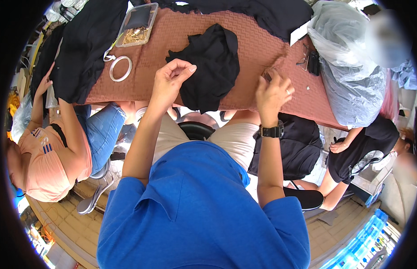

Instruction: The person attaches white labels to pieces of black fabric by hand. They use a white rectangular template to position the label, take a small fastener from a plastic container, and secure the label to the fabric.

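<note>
My left hand (171, 80) is raised at the near left side of a crumpled black cloth (213, 62). Its thumb and forefinger are pressed together in a pinch; whatever they hold, if anything, is too small to make out. Right of the cloth, my right hand (275, 94) hovers near the table's front edge, fingers loosely curled and apart, with nothing visible in them. A ring and a black wristwatch (272, 131) are on that side. The black cloth lies bunched on the brown textured tablecloth (257, 42), one part hanging over the front edge.
A clear plastic box (137, 27) with small gold-coloured pieces and a white ring-shaped roll (120, 68) lie at left. Glasses (303, 56) and a large plastic-wrapped bundle (347, 67) are at right. People sit on both sides; one at left handles black fabric (85, 49).
</note>
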`<state>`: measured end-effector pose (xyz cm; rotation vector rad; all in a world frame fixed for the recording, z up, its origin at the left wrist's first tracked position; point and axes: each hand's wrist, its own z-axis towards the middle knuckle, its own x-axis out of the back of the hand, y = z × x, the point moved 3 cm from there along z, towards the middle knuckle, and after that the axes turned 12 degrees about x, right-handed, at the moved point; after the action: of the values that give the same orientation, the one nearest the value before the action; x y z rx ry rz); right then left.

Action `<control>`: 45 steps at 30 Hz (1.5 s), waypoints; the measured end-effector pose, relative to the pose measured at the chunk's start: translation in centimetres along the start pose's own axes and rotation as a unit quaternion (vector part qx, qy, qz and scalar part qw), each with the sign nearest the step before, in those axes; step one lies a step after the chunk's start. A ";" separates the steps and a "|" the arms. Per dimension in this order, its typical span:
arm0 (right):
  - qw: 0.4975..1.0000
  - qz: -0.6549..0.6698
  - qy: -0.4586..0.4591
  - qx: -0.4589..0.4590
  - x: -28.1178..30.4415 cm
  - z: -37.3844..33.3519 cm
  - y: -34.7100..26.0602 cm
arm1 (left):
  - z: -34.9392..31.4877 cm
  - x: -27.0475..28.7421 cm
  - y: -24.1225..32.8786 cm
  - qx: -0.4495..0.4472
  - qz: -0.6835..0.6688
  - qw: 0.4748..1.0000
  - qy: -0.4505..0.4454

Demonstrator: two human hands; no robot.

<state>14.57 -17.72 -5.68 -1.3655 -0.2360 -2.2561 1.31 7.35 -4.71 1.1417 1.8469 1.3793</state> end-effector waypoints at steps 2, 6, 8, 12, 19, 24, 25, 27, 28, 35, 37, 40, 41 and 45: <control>0.961 0.201 0.076 0.172 1.7 1.7 -3.6 | -0.4 -0.7 1.0 0.005 0.002 1.000 -0.008; 0.809 0.549 -0.068 0.201 1.1 2.6 -9.3 | -0.5 -0.8 1.6 0.006 -0.047 0.996 -0.071; 0.709 0.679 -0.169 0.094 -0.1 2.2 -9.6 | -0.9 0.8 1.9 0.026 -0.083 0.993 -0.076; 0.650 0.731 -0.209 0.010 1.2 1.7 -8.7 | -1.9 3.4 2.4 0.017 -0.255 0.951 -0.173; 0.667 0.740 -0.077 -0.019 1.5 1.7 -7.7 | -3.7 3.7 3.8 -0.046 -0.414 0.848 -0.327; 0.577 0.813 -0.020 -0.078 2.5 1.9 -8.2 | -4.2 3.7 3.3 -0.042 -0.396 0.862 -0.314; 0.544 0.832 -0.023 -0.106 2.9 1.9 -8.4 | -4.4 3.8 3.1 -0.044 -0.364 0.885 -0.286; 0.523 0.845 -0.032 -0.107 3.5 1.9 -8.5 | -5.1 3.6 2.9 -0.048 -0.297 0.925 -0.233; 0.512 0.851 -0.037 -0.108 3.7 1.9 -8.6 | -5.4 3.2 3.2 -0.051 -0.261 0.941 -0.210; 0.611 0.776 -0.152 0.028 4.4 0.5 -10.6 | -6.8 1.4 5.3 -0.109 -0.069 0.983 -0.133; 0.589 0.787 -0.185 0.011 4.4 0.2 -10.8 | -6.8 1.1 5.0 -0.119 -0.048 0.981 -0.143; 0.539 0.798 -0.265 -0.050 5.0 -0.1 -11.0 | -7.0 0.6 5.0 -0.111 -0.026 0.980 -0.162; 0.531 0.803 -0.265 -0.058 5.0 -0.1 -11.1 | -7.1 0.5 5.1 -0.104 -0.019 0.980 -0.169; 0.537 0.801 -0.256 -0.068 4.8 -0.2 -11.2 | -7.1 -0.1 4.8 -0.113 -0.046 0.979 -0.161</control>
<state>7.08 -9.63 -0.44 -1.2438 0.7627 -0.2770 -3.06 4.42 2.05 1.0759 1.4575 1.2335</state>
